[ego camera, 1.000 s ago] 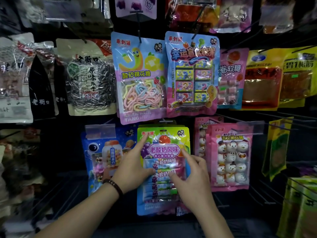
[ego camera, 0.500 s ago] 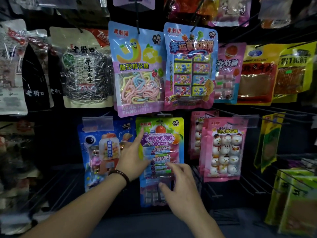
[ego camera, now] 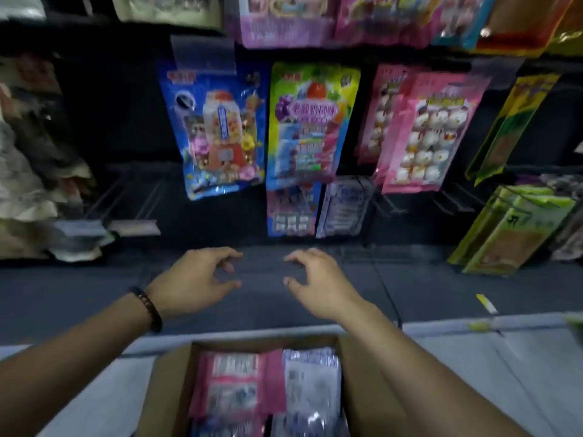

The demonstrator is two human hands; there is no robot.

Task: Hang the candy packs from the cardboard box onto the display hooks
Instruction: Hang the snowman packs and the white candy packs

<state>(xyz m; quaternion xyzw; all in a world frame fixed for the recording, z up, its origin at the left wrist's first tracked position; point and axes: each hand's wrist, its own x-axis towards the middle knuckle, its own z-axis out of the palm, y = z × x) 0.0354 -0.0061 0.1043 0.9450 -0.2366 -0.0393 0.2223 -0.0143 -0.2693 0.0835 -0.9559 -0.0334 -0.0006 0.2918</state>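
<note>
A cardboard box (ego camera: 168, 383) sits at the bottom centre, holding a pink candy pack (ego camera: 235, 383) and a silvery pack (ego camera: 312, 383). Above it, my left hand (ego camera: 197, 280) and my right hand (ego camera: 315, 280) hover side by side with fingers curled apart, holding nothing. On the display hooks hangs a green-yellow candy pack (ego camera: 310, 121), between a blue pack (ego camera: 217, 130) and pink snowman packs (ego camera: 429, 130). The view is blurred by motion.
Lower packs (ego camera: 291, 209) hang under the green-yellow one. Bare wire hooks (ego camera: 132, 197) jut out at the left. Green packs (ego camera: 511, 228) lean at the right. More bags (ego camera: 284, 29) hang on the row above. A dark ledge (ego camera: 94, 288) runs below the display.
Both hands have let go of the green-yellow pack and dropped down toward the box. The view has tilted down, bringing the cardboard box into sight.
</note>
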